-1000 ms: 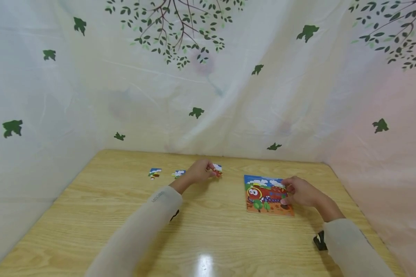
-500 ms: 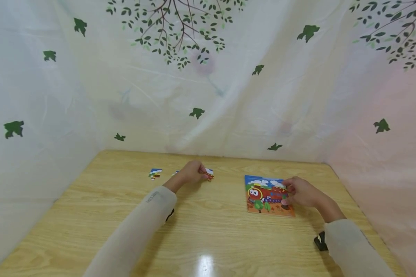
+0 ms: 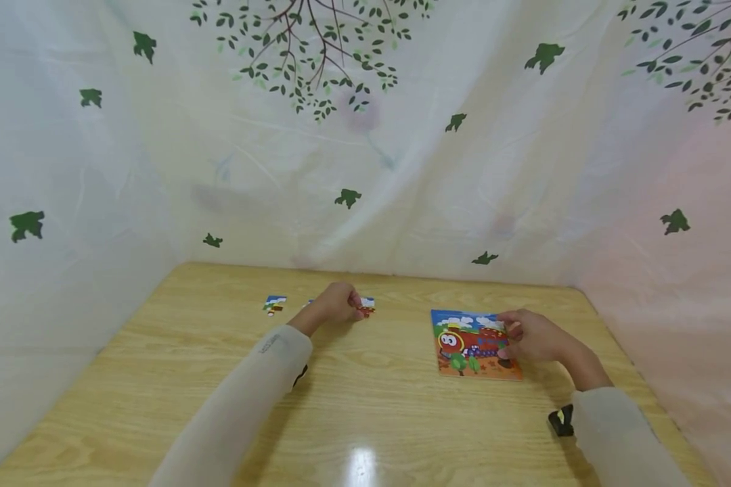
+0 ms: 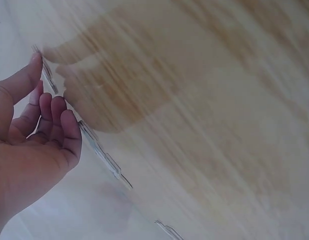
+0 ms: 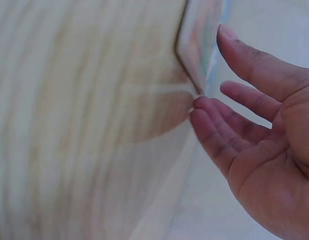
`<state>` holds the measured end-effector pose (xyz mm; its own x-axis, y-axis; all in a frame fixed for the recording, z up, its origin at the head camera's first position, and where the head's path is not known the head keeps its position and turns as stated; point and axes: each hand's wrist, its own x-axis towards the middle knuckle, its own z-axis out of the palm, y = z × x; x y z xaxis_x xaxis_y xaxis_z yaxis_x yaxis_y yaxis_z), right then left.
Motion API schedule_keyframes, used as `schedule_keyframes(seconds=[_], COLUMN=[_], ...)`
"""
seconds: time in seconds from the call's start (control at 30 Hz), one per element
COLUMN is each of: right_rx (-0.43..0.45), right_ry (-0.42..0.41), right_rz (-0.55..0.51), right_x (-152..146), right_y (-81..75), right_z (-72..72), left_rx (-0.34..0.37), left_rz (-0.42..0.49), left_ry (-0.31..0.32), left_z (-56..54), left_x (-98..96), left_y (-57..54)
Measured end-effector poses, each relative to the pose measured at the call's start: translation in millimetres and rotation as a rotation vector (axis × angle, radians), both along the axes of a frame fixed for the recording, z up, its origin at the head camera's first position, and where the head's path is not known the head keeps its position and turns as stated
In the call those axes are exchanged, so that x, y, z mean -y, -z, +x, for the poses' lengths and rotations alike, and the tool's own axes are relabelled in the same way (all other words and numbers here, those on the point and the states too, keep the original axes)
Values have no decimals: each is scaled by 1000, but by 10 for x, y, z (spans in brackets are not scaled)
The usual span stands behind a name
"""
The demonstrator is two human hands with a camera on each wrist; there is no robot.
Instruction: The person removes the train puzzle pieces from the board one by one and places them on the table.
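Observation:
In the head view my left hand point(image 3: 339, 302) is at the back of the table, its thumb and forefinger pinching a jigsaw piece point(image 3: 367, 306) with blue, white and red print. The left wrist view shows this piece point(image 4: 48, 76) edge-on, low at the tabletop between thumb and fingers. My right hand point(image 3: 536, 336) rests at the right side of a square jigsaw picture point(image 3: 470, 345) of a red cartoon figure with big eyes. Loosely extended fingers point(image 5: 214, 135) touch the table by the picture's corner point(image 5: 192, 70) in the right wrist view, the thumb spread apart.
A small jigsaw piece point(image 3: 274, 304) lies at the back left of the wooden table point(image 3: 390, 412). Another piece point(image 3: 308, 304) is mostly behind the left wrist. A pale curtain point(image 3: 280, 169) with leaf prints hangs along the table's back edge.
My left hand has moved left and slightly nearer with the jigsaw piece, then stayed there. The right hand keeps its place at the picture, which has shifted very slightly.

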<state>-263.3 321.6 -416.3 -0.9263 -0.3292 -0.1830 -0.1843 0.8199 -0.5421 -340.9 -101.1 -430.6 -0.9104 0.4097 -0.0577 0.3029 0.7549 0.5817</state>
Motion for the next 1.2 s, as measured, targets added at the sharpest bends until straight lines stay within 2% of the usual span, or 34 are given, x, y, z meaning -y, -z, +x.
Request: schedule_keyframes(seconds=[0.13,0.23,0.37,0.7,0.93,1.03,1.2], right_rx=[10,-4,-18,-7,-11,-20,-36], right_ry=[20,23,22,57,66,60,52], right_rz=[-37,-44,-67,-118,-122,-115,-89], right_x=[-10,-20,-25,11,57,84,109], right_y=[-25,-12,32,106,117,110,102], right_z=[11,8,9,43,43,45,41], left_rx=[-29,-68,-79,-27,21,37,46], left_rz=[10,14,23,60,72,49,-42], left_ry=[5,37,84,155,183,207,266], left_z=[-6,-5,17,119,249,295,317], left_x=[-42,-112,-259,-761,-1150,-1292,-1429], left_y=[-22,-49,-74,-72,-82,-88,-53])
